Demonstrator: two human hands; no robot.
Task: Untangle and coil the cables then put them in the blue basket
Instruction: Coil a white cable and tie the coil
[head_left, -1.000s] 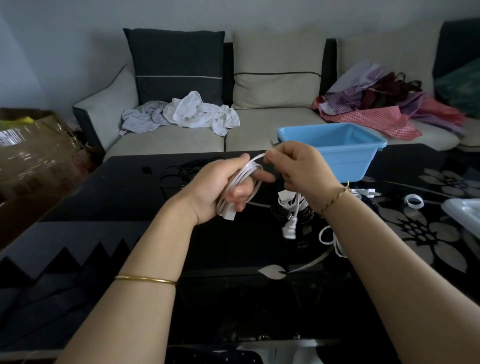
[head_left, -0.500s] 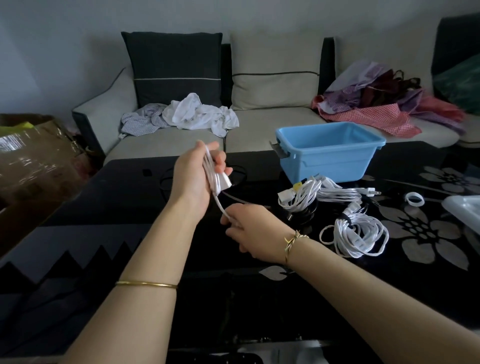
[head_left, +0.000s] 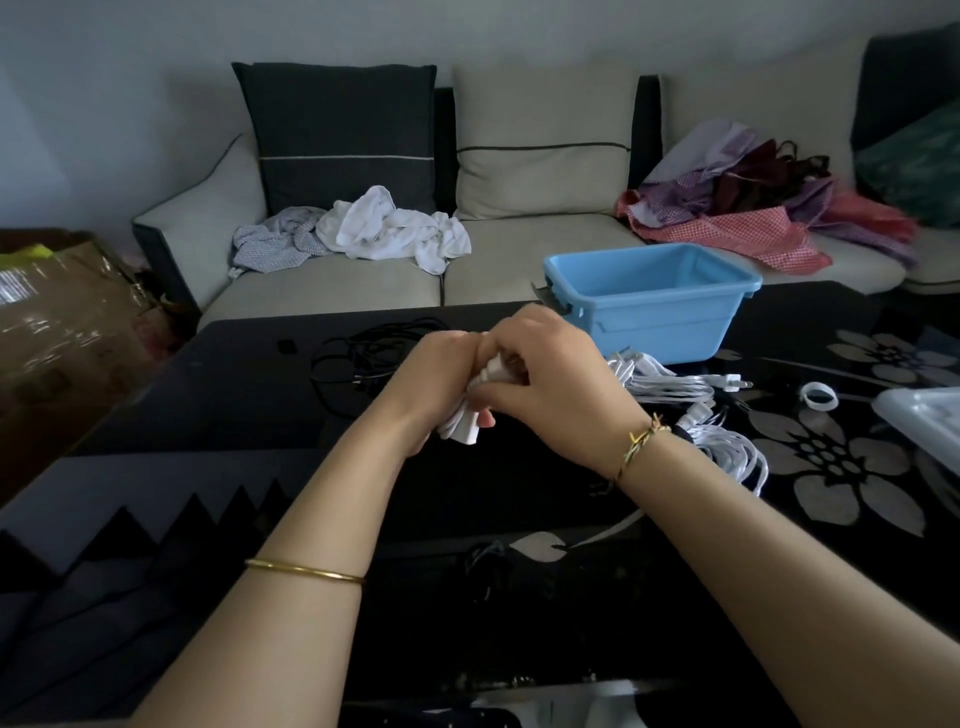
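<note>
White cable (head_left: 464, 427), folded into a short bundle, is held up off the black glass table (head_left: 234, 405), right at the middle of the view, clamped between 2 hands. The left hand (head_left: 434, 379) has its fingers wrapped round the loops, and the lower end of the bundle pokes out beneath the fist. The right hand (head_left: 550, 387) comes over from the other side, fingers curled down onto the top of the same bundle, where a white plug end peeks through. The knuckles of the 2 hands are touching. There's a gold bangle (head_left: 306, 570) on the left forearm and a braided bracelet (head_left: 641, 441) at the right wrist.

Behind the right hand stands the blue basket (head_left: 660, 322), upright on the table near its far edge, with nothing visible inside. Just beside it, toward the camera, lie the loose white cables (head_left: 675, 384), a spread of loops and plugs running down to a rough coil by the right wrist. Left of the hands, a black cable (head_left: 363, 353) lies tangled on the dark glass. A small white ring (head_left: 818, 397) sits further right, near a clear plastic lid (head_left: 924, 421) at the frame edge.

Beyond the table is a pale sofa (head_left: 337, 286) with a dark cushion (head_left: 343, 135), a white cloth (head_left: 384, 228) and a heap of red and purple clothes (head_left: 753, 218). A cardboard box (head_left: 57, 312) is at far left.
</note>
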